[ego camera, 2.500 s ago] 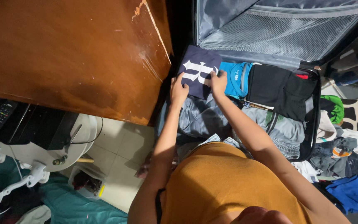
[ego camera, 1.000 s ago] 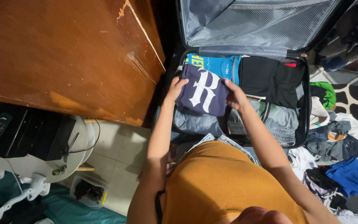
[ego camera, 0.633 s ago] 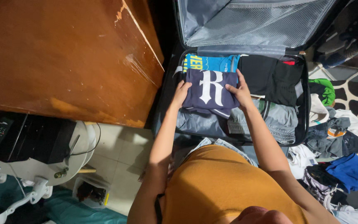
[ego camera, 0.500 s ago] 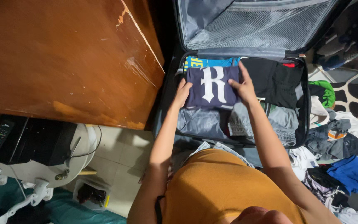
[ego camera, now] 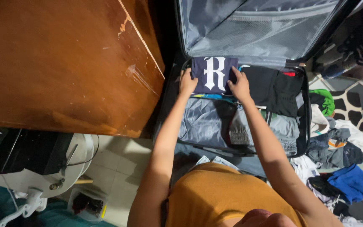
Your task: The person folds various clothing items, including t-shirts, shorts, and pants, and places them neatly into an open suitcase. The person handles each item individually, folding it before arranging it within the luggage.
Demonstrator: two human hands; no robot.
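A folded navy shirt with a large white letter lies in the far left corner of an open suitcase, on top of a blue shirt whose edge shows beneath it. My left hand presses its left edge. My right hand rests on its right edge, fingers spread over the fabric. Beside it lie black folded clothes, with grey garments nearer to me.
A brown wooden table stands close on the left of the suitcase. The raised lid has a grey mesh lining. Loose clothes are piled on the floor at the right. A white stand sits at lower left.
Both hands carried the navy shirt from above the grey garments to the far left corner, setting it down over the blue shirt.
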